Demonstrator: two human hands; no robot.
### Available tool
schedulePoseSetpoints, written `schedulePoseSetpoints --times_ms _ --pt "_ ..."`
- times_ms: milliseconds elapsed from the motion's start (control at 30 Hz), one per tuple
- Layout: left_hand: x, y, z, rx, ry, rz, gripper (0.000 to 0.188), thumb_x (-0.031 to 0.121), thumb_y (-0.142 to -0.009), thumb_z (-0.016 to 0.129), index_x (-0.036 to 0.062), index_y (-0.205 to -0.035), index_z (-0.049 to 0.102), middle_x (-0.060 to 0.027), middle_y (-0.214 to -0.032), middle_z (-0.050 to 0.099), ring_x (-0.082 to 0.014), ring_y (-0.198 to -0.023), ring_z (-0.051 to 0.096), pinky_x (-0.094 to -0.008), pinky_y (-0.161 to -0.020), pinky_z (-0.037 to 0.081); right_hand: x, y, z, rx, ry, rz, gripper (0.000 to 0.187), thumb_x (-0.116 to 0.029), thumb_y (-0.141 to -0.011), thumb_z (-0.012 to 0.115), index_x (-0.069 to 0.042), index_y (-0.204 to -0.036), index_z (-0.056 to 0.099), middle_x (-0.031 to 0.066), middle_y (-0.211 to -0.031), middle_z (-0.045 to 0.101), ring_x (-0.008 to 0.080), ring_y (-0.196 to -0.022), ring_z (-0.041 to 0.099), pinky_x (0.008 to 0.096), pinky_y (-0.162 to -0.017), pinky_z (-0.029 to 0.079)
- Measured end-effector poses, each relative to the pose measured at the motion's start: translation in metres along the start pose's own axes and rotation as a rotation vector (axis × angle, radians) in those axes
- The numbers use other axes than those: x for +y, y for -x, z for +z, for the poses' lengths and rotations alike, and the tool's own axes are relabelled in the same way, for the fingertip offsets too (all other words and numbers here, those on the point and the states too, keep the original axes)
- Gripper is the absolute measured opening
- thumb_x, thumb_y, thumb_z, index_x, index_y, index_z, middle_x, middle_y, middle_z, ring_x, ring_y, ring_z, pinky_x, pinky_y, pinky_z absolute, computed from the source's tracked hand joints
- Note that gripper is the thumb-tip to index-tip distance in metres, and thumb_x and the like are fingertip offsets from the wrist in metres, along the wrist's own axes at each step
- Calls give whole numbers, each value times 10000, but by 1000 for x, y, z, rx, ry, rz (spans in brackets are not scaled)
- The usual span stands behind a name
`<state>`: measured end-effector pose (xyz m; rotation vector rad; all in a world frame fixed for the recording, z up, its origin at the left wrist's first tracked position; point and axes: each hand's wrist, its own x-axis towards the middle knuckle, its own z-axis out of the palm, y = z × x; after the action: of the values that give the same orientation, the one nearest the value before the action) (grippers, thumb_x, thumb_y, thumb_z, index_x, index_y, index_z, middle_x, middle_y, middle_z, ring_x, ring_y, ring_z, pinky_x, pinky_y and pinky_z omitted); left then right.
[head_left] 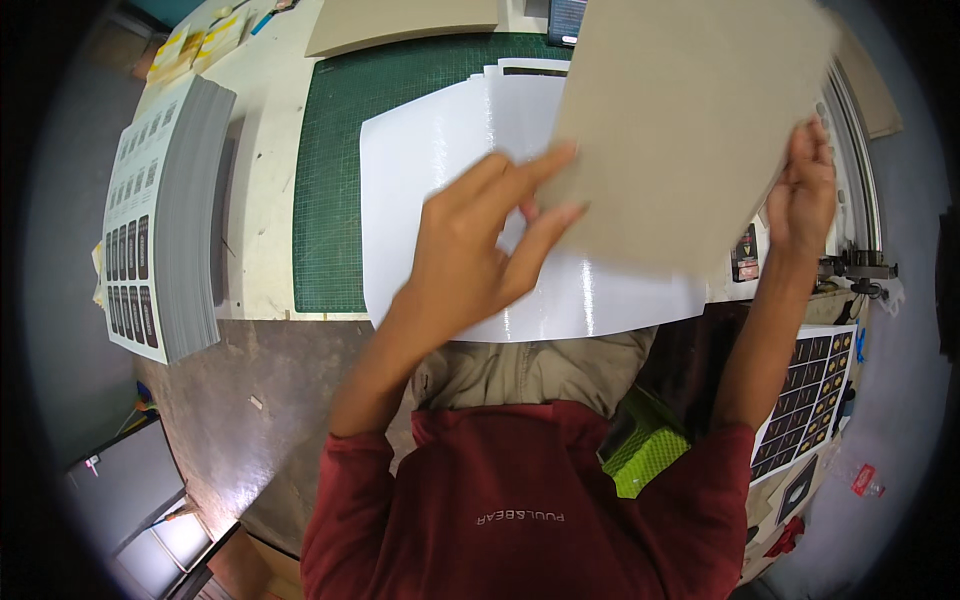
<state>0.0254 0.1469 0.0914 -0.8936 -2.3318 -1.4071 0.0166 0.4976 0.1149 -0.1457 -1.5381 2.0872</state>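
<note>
A large sheet of grey-brown cardboard (690, 130) is lifted at a tilt above the table, its lower edge blurred. My right hand (805, 190) grips it along the right edge. At the left edge, my left hand (465, 240) has thumb and index finger stretched apart, their tips overlapping the board; its other fingers are bent. Beneath the cardboard lie large glossy white sheets (420, 190), which hang a little over the table's front edge. A strip of dark print shows at their far edge. These sheets rest on a green cutting mat (330, 220).
A tall stack of printed sheets (165, 220) stands at the left. More cardboard (400, 25) lies at the back, near a phone (567, 22). Along the right run a metal rail (850, 150) and a printed label sheet (808, 395). A green crate (645, 450) sits below the table.
</note>
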Motion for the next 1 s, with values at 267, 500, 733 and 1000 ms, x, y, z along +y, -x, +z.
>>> schedulePoseSetpoints --times_ms 267,500,733,1000 --pt "-40 -109 -7 -68 1411 -313 928 698 -1004 285 -110 -1441 413 -328 -1351 555 -368 -1124 645 -412 -837 576 -26 -44 21 -557 135 -383 301 -62 -907 671 -57 -1207 689 145 -1388 601 277 -1424 426 475 -1246 201" --pt "-72 -86 1 -190 1587 -460 587 287 -918 565 -102 -1355 515 -237 -1248 649 -330 -1085 676 -368 -881 579 -8 -20 -21 -534 364 -512 233 -59 -876 645 -141 -1052 774 198 -1552 437 393 -1506 293 546 -1247 185" --pt "-29 -17 16 -398 791 -392 556 -69 -833 672 -98 -1367 518 -101 -1043 693 -137 -887 666 -284 -834 544 7 31 -43 -316 -80 220 524 -65 -947 604 107 -1410 430 300 -1415 509 374 -1271 568 438 -1060 479" --pt "-17 43 22 -301 161 -131 716 70 -793 800 34 -1447 511 -140 -1096 685 -264 -1023 642 -398 -938 496 47 68 -23 -60 378 203 517 21 -924 684 100 -1396 489 176 -1117 710 158 -1000 681 275 -905 530"
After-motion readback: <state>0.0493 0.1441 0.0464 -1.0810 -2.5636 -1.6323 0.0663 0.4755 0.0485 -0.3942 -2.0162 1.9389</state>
